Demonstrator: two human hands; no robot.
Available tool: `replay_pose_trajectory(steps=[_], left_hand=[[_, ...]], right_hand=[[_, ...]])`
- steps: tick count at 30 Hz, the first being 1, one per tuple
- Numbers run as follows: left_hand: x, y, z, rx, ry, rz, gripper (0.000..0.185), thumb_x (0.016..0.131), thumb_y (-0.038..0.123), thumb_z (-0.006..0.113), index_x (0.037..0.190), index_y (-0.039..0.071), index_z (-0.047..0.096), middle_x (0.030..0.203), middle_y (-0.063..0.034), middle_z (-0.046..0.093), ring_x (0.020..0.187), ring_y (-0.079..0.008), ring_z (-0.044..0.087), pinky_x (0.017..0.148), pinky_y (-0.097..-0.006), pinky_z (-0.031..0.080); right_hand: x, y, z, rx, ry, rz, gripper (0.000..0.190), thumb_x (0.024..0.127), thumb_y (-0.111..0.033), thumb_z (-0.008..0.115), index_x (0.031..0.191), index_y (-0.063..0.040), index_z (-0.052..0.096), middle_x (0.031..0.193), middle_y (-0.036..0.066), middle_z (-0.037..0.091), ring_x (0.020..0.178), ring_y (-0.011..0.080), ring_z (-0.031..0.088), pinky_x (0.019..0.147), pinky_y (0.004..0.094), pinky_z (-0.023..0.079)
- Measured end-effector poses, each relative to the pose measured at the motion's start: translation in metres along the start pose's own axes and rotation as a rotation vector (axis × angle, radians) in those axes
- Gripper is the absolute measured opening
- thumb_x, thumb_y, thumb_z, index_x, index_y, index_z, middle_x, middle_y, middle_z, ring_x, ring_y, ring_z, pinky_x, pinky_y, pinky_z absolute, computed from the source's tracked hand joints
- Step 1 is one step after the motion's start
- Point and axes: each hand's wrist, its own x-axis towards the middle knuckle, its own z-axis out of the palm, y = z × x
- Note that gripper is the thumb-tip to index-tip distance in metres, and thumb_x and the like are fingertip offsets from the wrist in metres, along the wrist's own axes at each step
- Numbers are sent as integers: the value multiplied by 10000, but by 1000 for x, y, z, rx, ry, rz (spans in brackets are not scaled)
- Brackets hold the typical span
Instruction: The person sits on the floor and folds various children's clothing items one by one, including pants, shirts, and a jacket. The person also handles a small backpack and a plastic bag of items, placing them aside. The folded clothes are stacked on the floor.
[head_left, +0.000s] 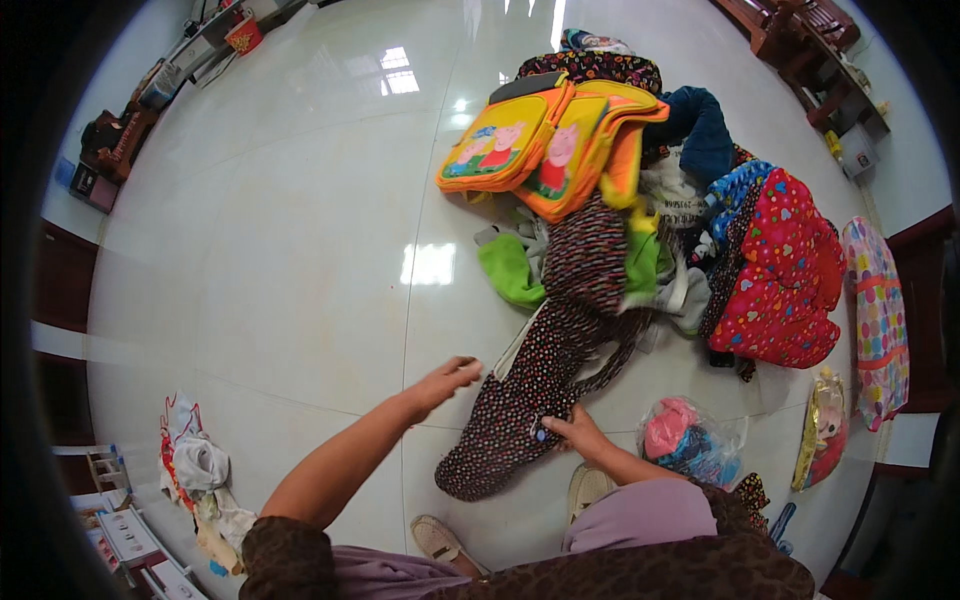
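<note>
A dark dotted fabric item (517, 420), perhaps a garment or baby carrier, stretches over the floor just before my feet. My right hand (574, 431) grips its right edge beside a small blue round tag, thumb on top. To the left of the cloth, my left hand (450, 379) hovers with fingers extended, holding nothing. Beyond lies a heap with a patterned knit piece (586, 255), a green and grey garment (514, 266), two orange and yellow cartoon backpacks (499, 142), dark blue jeans (694, 127) and a red heart-patterned padded garment (787, 277).
At right are a clear plastic bag with pink and blue cloth (690, 442), a gold-edged package (821, 435) and a polka-dot bag (877, 322). A small clothes pile (202, 465) lies at lower left. Wooden furniture (810, 52) stands at upper right.
</note>
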Motion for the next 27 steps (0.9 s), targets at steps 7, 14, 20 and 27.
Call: replay_pose_trajectory(steps=[7,14,20,27], left_hand=[[43,-40,87,1,15,281,672,875,273,719,1416,-28,458,1189,-145,678,1084,-226,634,996,-376,486],[-18,-34,168,980,-431,381,407,846,229,631,1236,126,572,1063,-218,679,1034,-408,650,871,-494,513],[-75,-54,107,1388,-545,-30,480,829,422,720,1222,152,668,1158,-161,674,1105,-359,648,906,-481,520],[-40,-5,32,928,78,76,681,908,565,639,1388,88,566,1318,-259,550,1215,-416,565,1036,-487,465]], right_hand=[[7,-91,-97,-97,433,-343,279,981,-250,637,908,12,701,756,27,659,720,109,613,682,272,480],[90,-218,-110,-52,264,-687,807,938,-359,718,1523,5,299,1374,155,517,1263,239,504,1067,350,385],[132,-241,-99,-16,735,-937,836,920,-387,741,1506,28,313,1466,219,442,1283,328,510,1085,417,398],[201,-265,-110,542,267,-510,585,983,-339,655,1389,47,488,1338,124,597,1131,265,614,910,379,505]])
